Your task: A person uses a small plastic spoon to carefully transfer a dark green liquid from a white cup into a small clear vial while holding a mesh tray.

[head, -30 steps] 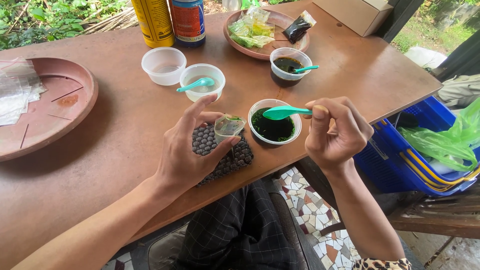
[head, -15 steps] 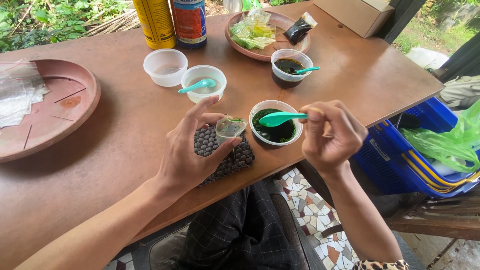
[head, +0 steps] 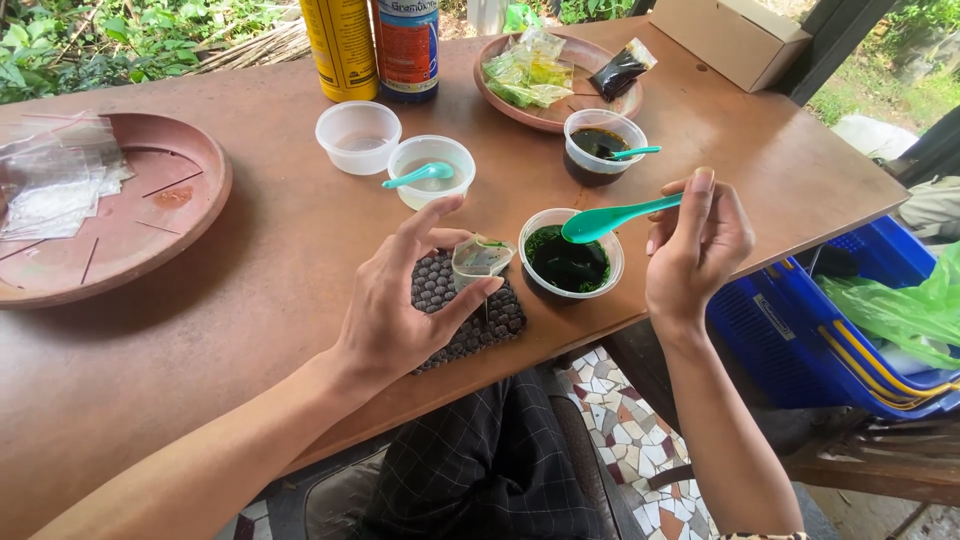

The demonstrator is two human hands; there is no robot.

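Head view: pouch [head: 482, 256] contents unclear.

Yellow can [head: 342, 45] + blue can w/ red-white label [head: 406, 45] at table's far edge; green-yellow sachets [head: 525, 72] & black sachet [head: 618, 72] in brown dish [head: 560, 115]; cardboard box [head: 735, 35] far right; clear bags [head: 55, 175] on left tray [head: 150, 230]

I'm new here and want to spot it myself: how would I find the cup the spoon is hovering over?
Start at the near edge of the brown wooden table, between the left hand and right hand. There stands a small clear plastic cup of dark green stuff, under the turquoise plastic spoon in the right hand. Unlike the others, it has no spoon resting inside.
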